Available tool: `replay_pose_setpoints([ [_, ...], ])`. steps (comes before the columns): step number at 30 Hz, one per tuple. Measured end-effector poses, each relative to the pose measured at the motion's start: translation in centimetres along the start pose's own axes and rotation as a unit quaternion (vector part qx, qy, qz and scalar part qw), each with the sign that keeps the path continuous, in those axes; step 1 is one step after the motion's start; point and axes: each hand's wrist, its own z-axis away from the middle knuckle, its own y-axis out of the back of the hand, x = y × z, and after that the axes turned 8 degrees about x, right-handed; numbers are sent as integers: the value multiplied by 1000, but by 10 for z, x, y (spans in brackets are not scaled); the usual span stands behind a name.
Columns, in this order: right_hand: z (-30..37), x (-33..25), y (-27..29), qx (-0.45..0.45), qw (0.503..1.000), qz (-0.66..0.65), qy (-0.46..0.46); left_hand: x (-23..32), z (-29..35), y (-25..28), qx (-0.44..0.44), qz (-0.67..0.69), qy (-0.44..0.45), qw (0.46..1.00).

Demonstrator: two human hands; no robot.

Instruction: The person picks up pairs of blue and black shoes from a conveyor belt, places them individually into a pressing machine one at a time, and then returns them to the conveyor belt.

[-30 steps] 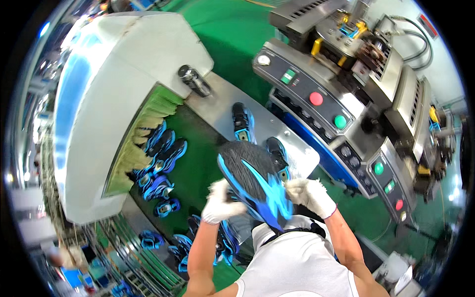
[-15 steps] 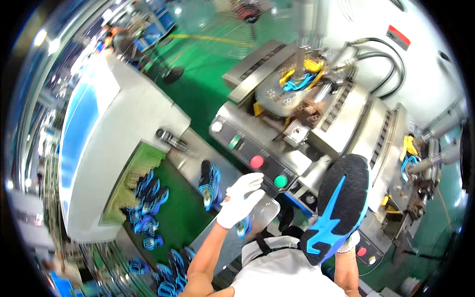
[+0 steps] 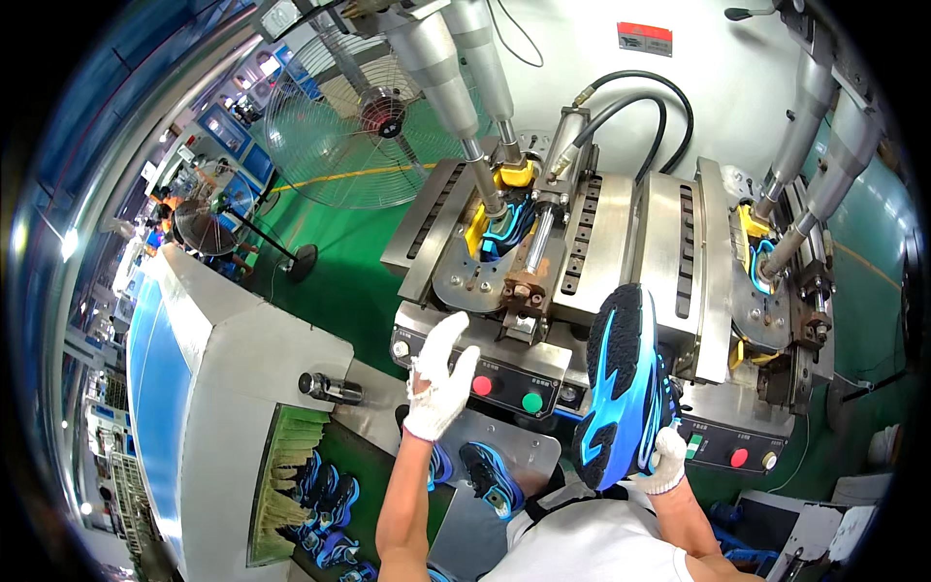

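A black and blue sports shoe (image 3: 621,388) stands heel-down in my right hand (image 3: 664,463), its sole facing up and left. The white-gloved fingers of that hand wrap the shoe's heel end. My left hand (image 3: 441,380), also gloved in white, holds nothing; its fingers are apart in front of the left control panel (image 3: 509,386), near the red button (image 3: 482,385). Beyond it, another shoe (image 3: 509,225) sits between yellow pads under the metal rods of the left press station (image 3: 465,281). Blue shoe parts (image 3: 763,264) show under the right station's rods.
A metal shelf (image 3: 533,448) below the panel carries a shoe (image 3: 490,478). At left, several shoes (image 3: 325,495) lie on a green conveyor (image 3: 388,461) beside a bristle-curtained machine (image 3: 267,339) with a dark cylinder (image 3: 330,388) on its ledge. A large caged fan (image 3: 383,112) stands behind.
My view has swung, bringing the press more squarely ahead. My left hand has risen from over the shelf to the control panel. The shoe in my right hand has tipped more upright.
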Motion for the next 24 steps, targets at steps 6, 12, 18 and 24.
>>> replay_pose_setpoints([
  [6,6,-15,-16,90,991,97,23,-42,-56,-50,-12,-46,-145,988],
  [12,3,-6,-9,-82,988,-119,-60,-117,-124,-119,-84,-96,-116,985],
  [18,3,-23,-6,106,974,-97,-175,-122,-202,-200,-193,-289,53,936],
  [24,13,-43,-8,187,965,4,-184,-147,-268,-246,-151,-289,-21,945],
])
